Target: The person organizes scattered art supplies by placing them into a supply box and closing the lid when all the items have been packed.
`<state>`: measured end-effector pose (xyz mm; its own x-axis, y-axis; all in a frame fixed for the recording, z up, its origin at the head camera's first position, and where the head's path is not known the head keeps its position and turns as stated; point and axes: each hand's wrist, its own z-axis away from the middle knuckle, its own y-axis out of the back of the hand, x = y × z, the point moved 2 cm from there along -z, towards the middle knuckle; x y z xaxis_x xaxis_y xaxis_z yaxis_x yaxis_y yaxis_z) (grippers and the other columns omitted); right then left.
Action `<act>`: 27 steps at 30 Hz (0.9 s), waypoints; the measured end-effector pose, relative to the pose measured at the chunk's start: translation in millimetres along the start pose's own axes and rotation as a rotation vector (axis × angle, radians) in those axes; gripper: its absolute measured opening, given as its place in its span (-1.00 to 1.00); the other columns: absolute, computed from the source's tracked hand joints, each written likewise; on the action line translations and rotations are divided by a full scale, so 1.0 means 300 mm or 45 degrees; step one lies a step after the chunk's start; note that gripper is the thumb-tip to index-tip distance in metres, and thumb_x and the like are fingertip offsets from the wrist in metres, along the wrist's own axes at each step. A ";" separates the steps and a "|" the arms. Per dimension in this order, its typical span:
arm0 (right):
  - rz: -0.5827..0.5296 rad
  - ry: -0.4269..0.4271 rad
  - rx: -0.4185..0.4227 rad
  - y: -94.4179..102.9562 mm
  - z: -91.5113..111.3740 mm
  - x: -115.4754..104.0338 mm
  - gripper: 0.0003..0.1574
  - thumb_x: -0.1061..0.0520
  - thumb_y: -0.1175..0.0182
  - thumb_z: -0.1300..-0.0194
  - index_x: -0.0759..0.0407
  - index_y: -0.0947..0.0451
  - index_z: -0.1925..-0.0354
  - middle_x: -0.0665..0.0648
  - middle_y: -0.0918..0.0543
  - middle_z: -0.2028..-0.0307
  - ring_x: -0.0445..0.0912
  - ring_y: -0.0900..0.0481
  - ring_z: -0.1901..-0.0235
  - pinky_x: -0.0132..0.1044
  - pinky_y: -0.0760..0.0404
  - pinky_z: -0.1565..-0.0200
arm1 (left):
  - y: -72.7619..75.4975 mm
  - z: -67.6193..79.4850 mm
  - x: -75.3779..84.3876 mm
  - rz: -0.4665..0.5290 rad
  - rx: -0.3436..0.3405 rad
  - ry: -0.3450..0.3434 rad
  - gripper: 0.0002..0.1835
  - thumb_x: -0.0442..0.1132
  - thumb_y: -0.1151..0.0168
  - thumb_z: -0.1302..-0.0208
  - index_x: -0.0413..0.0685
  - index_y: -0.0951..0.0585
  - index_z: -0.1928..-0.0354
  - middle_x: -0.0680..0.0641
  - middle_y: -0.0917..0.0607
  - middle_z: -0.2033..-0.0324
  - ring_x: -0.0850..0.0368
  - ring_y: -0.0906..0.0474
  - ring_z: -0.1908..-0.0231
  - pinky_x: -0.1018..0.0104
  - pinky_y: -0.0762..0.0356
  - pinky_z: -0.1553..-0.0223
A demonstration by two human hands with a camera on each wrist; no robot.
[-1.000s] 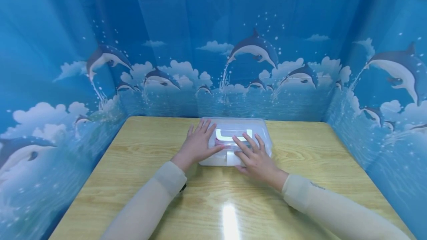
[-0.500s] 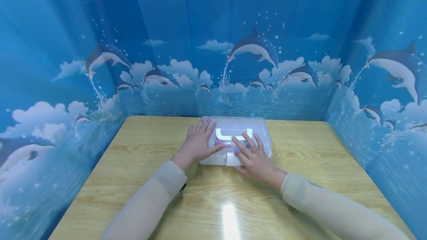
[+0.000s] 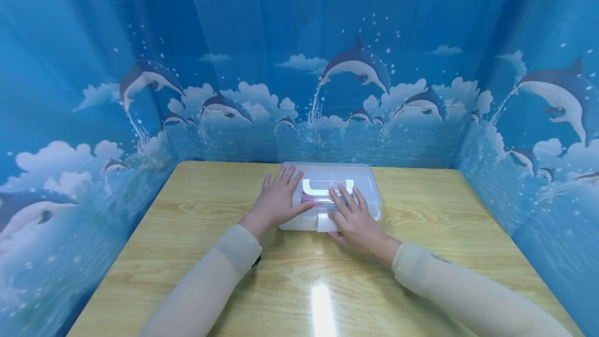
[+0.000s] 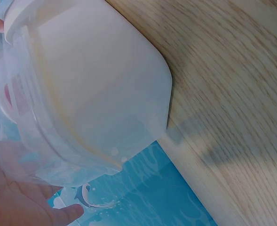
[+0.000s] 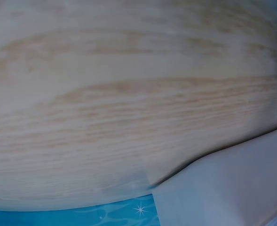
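Note:
A translucent plastic box (image 3: pixel 369 181) with a clear lid and a white front latch (image 3: pixel 324 222) stands at the table's back edge. My left hand (image 3: pixel 276 202) lies with spread fingers on the lid's left part. In the left wrist view, that hand (image 4: pixel 20 202) reaches along the clear lid (image 4: pixel 23 155) above the milky box wall (image 4: pixel 100 70). My right hand (image 3: pixel 357 222) rests three spread fingers on the lid's front right. Its index fingertip and thumb are at the latch's right edge, the thumb lower. Something pink shows faintly through the lid.
The wood-grain table (image 3: pixel 206 191) meets a blue dolphin-print curtain (image 3: pixel 262 66) behind and at both sides. A small black piece (image 3: pixel 256 261) shows beside my left cuff. The right wrist view shows mostly table top (image 5: pixel 105 108) with a pale surface (image 5: pixel 223 174) at its lower right.
My right hand's fingers have shifted slightly on the lid and drawn a little closer together. The left hand and the box stay in place.

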<state>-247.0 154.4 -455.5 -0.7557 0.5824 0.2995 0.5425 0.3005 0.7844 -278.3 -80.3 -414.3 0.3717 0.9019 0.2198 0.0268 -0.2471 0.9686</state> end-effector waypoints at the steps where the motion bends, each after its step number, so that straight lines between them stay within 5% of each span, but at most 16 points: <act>1: -0.003 0.004 0.006 0.000 0.000 -0.001 -0.44 -0.14 -0.44 -0.06 0.19 -0.54 0.12 0.48 -0.24 -0.42 0.41 -0.13 -0.42 0.43 -0.14 -0.31 | -0.002 0.000 -0.001 -0.004 0.000 0.000 0.03 0.55 0.06 -0.25 0.12 -0.03 -0.60 -0.08 0.09 -0.58 -0.10 0.31 -0.56 -0.30 0.34 -0.45; 27: 0.002 -0.004 -0.025 -0.013 0.009 -0.001 -0.47 -0.15 -0.41 -0.14 0.20 -0.52 0.14 0.45 -0.19 -0.45 0.32 -0.17 -0.43 0.25 -0.18 -0.35 | -0.007 -0.003 -0.002 -0.016 0.000 -0.001 0.05 0.59 0.12 -0.24 0.14 -0.01 -0.60 -0.07 0.11 -0.58 -0.08 0.33 -0.56 -0.28 0.35 -0.45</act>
<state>-247.9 155.0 -460.2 -0.7538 0.5850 0.2993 0.5364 0.2847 0.7945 -279.4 -79.8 -416.2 0.3719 0.9048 0.2076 0.0311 -0.2357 0.9713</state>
